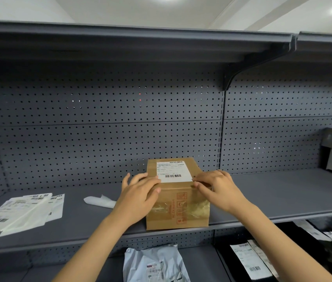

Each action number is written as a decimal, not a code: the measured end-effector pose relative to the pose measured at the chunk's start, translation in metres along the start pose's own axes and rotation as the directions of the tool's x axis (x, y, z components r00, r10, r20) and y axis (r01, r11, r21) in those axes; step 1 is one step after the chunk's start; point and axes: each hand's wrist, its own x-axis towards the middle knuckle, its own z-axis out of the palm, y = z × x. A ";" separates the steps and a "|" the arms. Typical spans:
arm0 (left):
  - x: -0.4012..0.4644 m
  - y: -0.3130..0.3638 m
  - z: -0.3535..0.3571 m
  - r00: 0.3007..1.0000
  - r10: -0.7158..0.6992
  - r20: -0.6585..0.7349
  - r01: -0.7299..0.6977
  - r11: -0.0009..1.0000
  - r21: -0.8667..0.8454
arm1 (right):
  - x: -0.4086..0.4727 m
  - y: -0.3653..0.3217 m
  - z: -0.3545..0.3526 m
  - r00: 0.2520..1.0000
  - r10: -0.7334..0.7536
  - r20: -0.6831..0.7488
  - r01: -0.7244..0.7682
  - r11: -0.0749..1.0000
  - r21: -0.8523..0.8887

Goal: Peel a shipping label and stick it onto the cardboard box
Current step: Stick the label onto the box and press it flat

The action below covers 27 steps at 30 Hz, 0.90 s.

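Note:
A brown cardboard box (pixel 178 208) with red print and clear tape stands at the front edge of the grey shelf (pixel 262 192). A white shipping label (pixel 173 171) with barcodes lies flat on the box's top. My left hand (pixel 140 192) rests on the box's top left edge, fingers spread, fingertips touching the label's near left corner. My right hand (pixel 218 186) presses its fingertips on the label's near right corner and the box's top edge. Neither hand grips anything.
A pile of white label sheets (pixel 22 212) lies at the shelf's left. A crumpled white backing paper (pixel 100 201) sits left of the box. Below, a lower shelf holds a grey mailer bag (pixel 155 263) and black bags with labels (pixel 248 261). Grey pegboard (pixel 120 119) stands behind.

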 end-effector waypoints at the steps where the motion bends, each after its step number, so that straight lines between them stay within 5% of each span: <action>1: 0.001 0.004 0.001 1.000 0.012 -0.009 -0.012 1.000 0.009 | 0.000 -0.004 0.000 1.000 -0.008 -0.012 0.008 1.000 -0.001; 9: 0.007 0.017 0.010 0.996 0.086 0.027 -0.087 0.994 0.064 | 0.004 -0.026 0.013 0.989 -0.098 0.112 0.096 0.995 0.018; 27: -0.005 -0.006 0.002 0.996 0.057 -0.075 -0.059 0.998 -0.024 | -0.008 0.001 0.001 1.000 -0.020 -0.014 0.021 0.998 0.059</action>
